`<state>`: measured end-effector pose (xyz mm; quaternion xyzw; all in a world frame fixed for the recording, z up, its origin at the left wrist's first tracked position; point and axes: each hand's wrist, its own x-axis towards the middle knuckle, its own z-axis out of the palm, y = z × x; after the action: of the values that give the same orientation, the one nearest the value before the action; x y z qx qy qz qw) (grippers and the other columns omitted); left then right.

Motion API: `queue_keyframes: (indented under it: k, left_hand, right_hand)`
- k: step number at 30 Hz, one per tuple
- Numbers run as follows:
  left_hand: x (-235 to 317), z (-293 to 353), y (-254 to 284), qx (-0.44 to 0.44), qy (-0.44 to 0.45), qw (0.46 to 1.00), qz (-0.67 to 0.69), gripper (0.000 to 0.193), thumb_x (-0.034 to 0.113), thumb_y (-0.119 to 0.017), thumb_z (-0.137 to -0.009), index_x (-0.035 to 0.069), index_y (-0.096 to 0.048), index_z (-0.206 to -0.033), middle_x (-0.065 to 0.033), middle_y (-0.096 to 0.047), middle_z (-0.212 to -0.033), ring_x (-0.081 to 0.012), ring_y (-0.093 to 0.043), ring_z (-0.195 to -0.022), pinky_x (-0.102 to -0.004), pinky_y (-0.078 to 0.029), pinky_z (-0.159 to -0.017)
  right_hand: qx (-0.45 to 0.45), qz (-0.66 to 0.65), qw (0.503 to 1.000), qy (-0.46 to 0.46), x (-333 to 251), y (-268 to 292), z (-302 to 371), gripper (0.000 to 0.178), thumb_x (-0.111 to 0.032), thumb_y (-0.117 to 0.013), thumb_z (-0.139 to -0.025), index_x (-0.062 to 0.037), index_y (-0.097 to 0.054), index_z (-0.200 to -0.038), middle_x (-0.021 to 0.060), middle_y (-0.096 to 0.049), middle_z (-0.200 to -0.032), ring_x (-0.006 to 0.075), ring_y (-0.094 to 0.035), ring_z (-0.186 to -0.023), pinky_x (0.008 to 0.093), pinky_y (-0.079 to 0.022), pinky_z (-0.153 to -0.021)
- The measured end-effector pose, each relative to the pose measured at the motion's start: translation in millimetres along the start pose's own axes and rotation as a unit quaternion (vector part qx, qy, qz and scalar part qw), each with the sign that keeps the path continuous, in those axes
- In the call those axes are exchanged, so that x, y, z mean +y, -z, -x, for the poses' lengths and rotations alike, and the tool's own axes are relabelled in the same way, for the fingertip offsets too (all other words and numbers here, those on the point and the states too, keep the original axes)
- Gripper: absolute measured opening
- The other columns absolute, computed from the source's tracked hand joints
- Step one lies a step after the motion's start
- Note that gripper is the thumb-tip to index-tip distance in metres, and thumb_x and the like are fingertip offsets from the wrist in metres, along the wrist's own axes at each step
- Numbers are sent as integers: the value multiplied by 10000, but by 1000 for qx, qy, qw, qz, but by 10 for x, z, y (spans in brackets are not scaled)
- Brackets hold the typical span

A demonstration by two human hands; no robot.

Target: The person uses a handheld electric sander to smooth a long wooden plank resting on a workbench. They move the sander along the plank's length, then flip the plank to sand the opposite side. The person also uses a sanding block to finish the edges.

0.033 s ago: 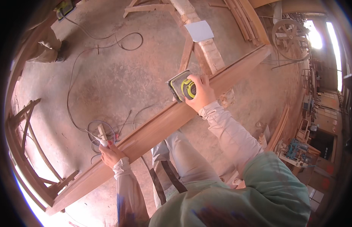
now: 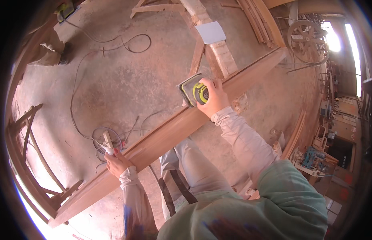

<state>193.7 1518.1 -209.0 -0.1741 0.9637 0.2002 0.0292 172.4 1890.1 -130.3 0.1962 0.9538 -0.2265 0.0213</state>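
A long reddish-brown wooden board (image 2: 166,138) runs diagonally from lower left to upper right in front of me. My right hand (image 2: 214,96) is closed around a green and black palm sander (image 2: 194,91), its flat pad tilted against the board's far edge. Further down the board on the left, my left hand (image 2: 118,163) is curled over the same far edge, gripping the wood. Something white (image 2: 109,151) shows at its fingertips; I cannot tell whether it is a finger wrap or a separate piece. The left thumb is hidden.
A trestle beam (image 2: 224,60) carrying a white sheet (image 2: 210,33) stands beyond the board. A cable (image 2: 76,80) winds over the concrete floor. Wooden frame parts (image 2: 32,132) stand at left, near another person's leg (image 2: 48,50). Long planks (image 2: 254,22) lie at the back.
My right hand and the sander have shifted very slightly to the right along the board's edge. My left hand and the board look unmoved.
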Motion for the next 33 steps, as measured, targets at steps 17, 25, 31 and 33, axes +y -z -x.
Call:
queue_keyframes:
  k: [17,25,31,33]
  left_hand:
    - [-45,-11,-15,-10,4,1000,-17,275,282,-505,-979,40,-516,-1112,-141,-698,-988,-381,-621,-941,-476,-435,-851]
    - [-39,-8,-2,-13,3,1000,2,340,329,-498,-1000,19,-512,-1138,-185,-685,-987,-426,-593,-937,-498,-428,-845]
    - [14,-7,16,-7,0,1000,-4,303,305,-506,-997,22,-512,-1107,-190,-682,-975,-428,-587,-923,-494,-422,-852]
    - [14,0,17,0,-7,1000,0,294,299,-508,-997,24,-512,-1098,-189,-682,-975,-427,-586,-920,-493,-420,-852]
  right_hand:
    - [21,-80,996,-12,-80,-4,12,705,-94,-818,-626,-131,-485,-1247,149,-532,-1167,359,-555,-1078,424,-507,-888]
    - [-25,-87,996,-2,-227,-92,78,677,-95,-805,-651,-150,-476,-1240,136,-531,-1156,356,-584,-1056,431,-527,-842]
    - [-33,-24,999,6,-89,-117,11,722,-126,-805,-660,-213,-445,-1280,125,-530,-1180,363,-620,-1003,452,-551,-801]
    - [-13,-34,999,-5,-86,-104,-20,699,-106,-801,-652,-181,-461,-1258,130,-528,-1153,360,-601,-1024,441,-542,-816]
